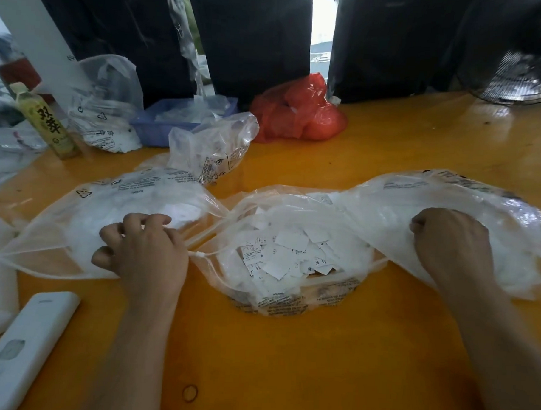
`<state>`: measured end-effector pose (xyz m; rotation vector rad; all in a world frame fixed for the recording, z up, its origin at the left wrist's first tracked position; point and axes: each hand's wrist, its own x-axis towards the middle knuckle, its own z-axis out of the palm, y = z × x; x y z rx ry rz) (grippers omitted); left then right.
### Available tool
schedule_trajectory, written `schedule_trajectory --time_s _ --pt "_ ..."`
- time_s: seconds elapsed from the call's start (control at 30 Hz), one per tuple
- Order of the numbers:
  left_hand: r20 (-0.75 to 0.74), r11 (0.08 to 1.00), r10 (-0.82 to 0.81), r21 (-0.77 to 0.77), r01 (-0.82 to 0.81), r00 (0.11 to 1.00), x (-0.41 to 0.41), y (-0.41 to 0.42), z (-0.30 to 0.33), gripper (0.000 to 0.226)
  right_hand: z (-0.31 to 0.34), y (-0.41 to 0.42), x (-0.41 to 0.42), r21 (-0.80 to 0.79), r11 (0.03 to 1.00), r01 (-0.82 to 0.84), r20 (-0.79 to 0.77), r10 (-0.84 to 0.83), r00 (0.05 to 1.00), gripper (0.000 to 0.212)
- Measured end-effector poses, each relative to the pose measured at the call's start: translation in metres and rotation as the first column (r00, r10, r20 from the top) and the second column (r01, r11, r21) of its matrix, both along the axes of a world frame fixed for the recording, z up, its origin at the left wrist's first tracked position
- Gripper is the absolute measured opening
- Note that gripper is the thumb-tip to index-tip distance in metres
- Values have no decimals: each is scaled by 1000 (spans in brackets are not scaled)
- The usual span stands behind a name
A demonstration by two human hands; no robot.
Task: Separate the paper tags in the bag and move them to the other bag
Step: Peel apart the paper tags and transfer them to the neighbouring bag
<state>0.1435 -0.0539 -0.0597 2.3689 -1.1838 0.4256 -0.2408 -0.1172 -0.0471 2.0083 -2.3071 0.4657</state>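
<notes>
A: Bench surface?
B: Glossy orange-yellow tabletop (pixel 373 153). Three clear printed plastic bags lie in a row across the middle.

A: The tags?
B: Small white paper tags (pixel 287 252), some with size letters, heaped loose in the open-mouthed middle clear bag (pixel 293 302). White contents show through the left clear bag (pixel 86 209) and the right clear bag (pixel 468 198); too hazy to tell them as tags.

A: Left hand?
B: Left hand (pixel 143 249) rests on the near right corner of the left bag, fingers curled, bunching the plastic where it meets the middle bag's mouth.

A: Right hand?
B: Right hand (pixel 450 240) lies on the right bag's near left part, fingers curled under. Whether they pinch plastic I cannot tell.

A: Elsewhere?
B: Far centre, a crumpled red plastic bag (pixel 298 113); left of it a shallow blue plastic tray (pixel 154 131), and a green-labelled drink bottle (pixel 46 123) at far left. Near left, a white slab-shaped device (pixel 24 349). A small brown rubber band (pixel 190 393) lies near centre.
</notes>
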Motion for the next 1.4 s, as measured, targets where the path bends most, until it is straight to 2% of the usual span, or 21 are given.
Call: schedule_trajectory --time_s 0.17,0.23,0.3,0.37,0.43,0.47,0.5,0.53,0.57,0.6,0.63,0.7,0.8,0.9,0.97,1.03,1.1,1.2,1.27,1.33,1.4 --pt "58 950 -125 -280 136 990 -8 2 3 30 5 4 3 -250 968 31 115 -2 993 30" --pt "96 889 -161 -418 186 982 -15 4 9 32 7 8 10 -393 920 21 224 74 972 24" --pt "176 790 -219 -545 280 960 -24 6 14 32 8 15 24 -482 875 -44 364 246 898 19" --pt "287 645 -341 -622 445 895 -39 8 18 30 5 23 42 -463 873 -156 560 424 712 14" --pt "312 494 -576 -603 626 755 -62 8 18 29 0 31 60 -344 877 -335 774 467 427 16" --pt "241 445 -709 -576 685 663 -75 10 15 29 -3 35 68 -287 859 -425 855 430 291 16" --pt "96 428 -818 -556 712 567 -88 13 12 30 -5 37 75 -246 832 -497 907 379 184 17" --pt "-122 460 -872 -537 707 475 -99 16 10 34 -8 38 81 -220 806 -549 935 335 117 19" --pt "-370 523 -850 -502 689 376 -108 20 9 41 -11 39 85 -198 786 -585 949 303 86 22" --pt "-575 576 -772 -452 681 270 -115 22 5 50 -13 39 88 -178 771 -611 956 283 79 24" --pt "-703 608 -685 -406 682 192 -119 22 0 54 -14 39 90 -160 760 -630 958 274 87 26" --pt "-796 639 -593 -373 673 121 -120 18 -8 55 -16 38 92 -136 752 -645 957 268 110 28" --pt "-848 694 -530 -423 582 17 -115 11 -11 54 -17 38 90 -128 754 -645 974 217 60 29" --pt "-858 734 -503 -486 474 -101 -109 10 -12 18 -16 39 92 -121 755 -644 984 177 22 33" --pt "-851 759 -489 -524 385 -192 -108 10 -11 21 -16 40 93 -109 780 -616 988 153 18 47" --pt "-835 775 -474 -546 317 -279 -107 9 -9 30 -16 43 93 -108 787 -607 972 213 102 49" --pt "-820 774 -470 -560 295 -325 -106 9 -7 35 -16 44 93 -122 787 -605 912 329 244 32" --pt "-827 760 -474 -558 334 -302 -104 12 -5 28 -15 42 92 -120 812 -571 821 405 403 21" --pt "-827 744 -527 -561 363 -197 -104 13 -5 17 -15 42 93 -100 817 -568 756 434 490 24" --pt "-811 734 -583 -553 394 -52 -103 14 -6 11 -15 41 95 -103 808 -580 710 468 526 24" --pt "-810 751 -587 -546 371 -4 -100 14 -5 10 -13 35 95 -88 811 -579 650 487 584 26"
